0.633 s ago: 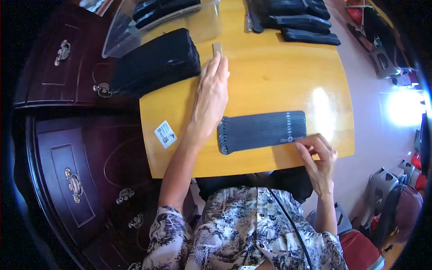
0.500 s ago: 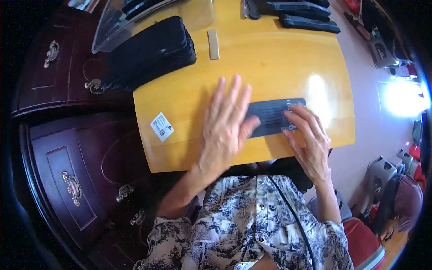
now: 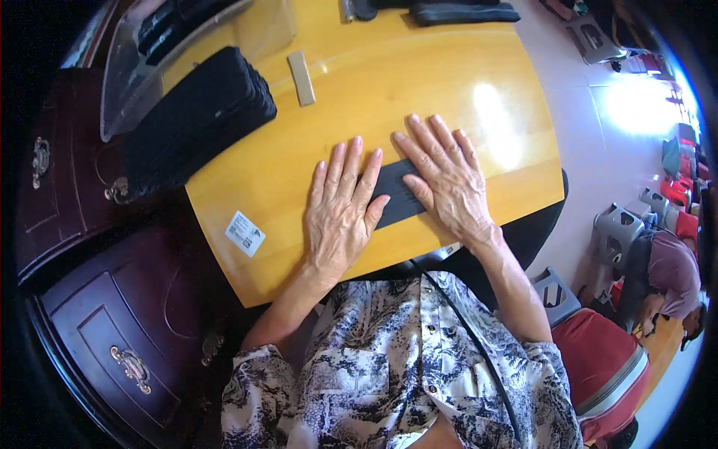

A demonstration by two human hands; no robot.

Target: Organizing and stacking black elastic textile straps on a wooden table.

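Note:
A flat, dark ribbed piece, like a folded sock (image 3: 396,196), lies on the yellow tabletop in front of me. My left hand (image 3: 338,213) rests palm down over its left end, fingers spread. Over its right end my right hand (image 3: 451,179) lies flat too, fingers stretched out and thumb pointing inward. Between the hands only the middle of the piece shows; both its ends are hidden. To the left of my left hand a white printed sticker (image 3: 244,233) lies on the table.
A stack of black knit pieces (image 3: 198,112) sits at the far left, beside a clear plastic box (image 3: 116,93). A beige strip (image 3: 301,78) lies near it. More black pieces (image 3: 464,13) line the far edge. Dark drawers (image 3: 112,337) stand left; grey stools (image 3: 619,233) and a person (image 3: 673,269) right.
My right hand, curled over the piece's right end before, is now flat with fingers stretched out. My left hand has settled onto the left end. The whole view has shifted and tilted.

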